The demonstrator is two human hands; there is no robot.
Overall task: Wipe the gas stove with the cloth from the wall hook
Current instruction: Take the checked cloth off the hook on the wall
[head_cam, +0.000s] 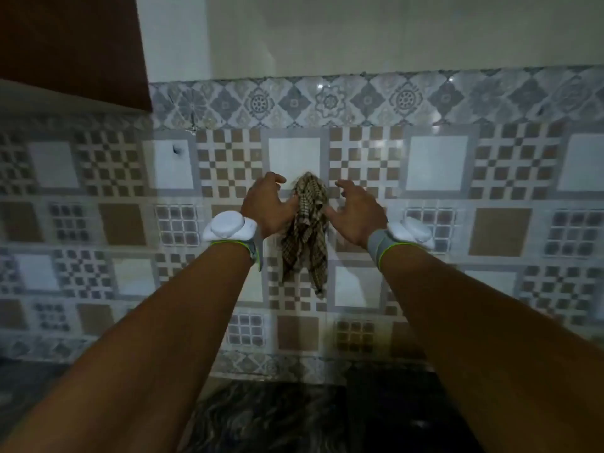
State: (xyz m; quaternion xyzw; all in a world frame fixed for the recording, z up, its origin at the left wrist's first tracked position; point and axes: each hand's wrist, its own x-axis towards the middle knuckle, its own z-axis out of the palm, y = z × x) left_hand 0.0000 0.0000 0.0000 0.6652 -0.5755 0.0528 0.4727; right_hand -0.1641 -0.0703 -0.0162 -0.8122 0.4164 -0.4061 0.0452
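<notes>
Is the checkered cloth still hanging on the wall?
Yes, hanging. The cloth droops bunched from its top against the tiled wall; both open hands flank it. The hook itself is hidden.

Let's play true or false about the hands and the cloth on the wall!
1. The cloth hangs on the tiled wall. True.
2. The cloth is plain white. False: it is brown and cream checked.
3. The left hand and the right hand are on either side of the cloth. True.
4. The cloth lies on the counter. False: it hangs above it.
5. Both wrists are bare. False: each wears a band.
</notes>
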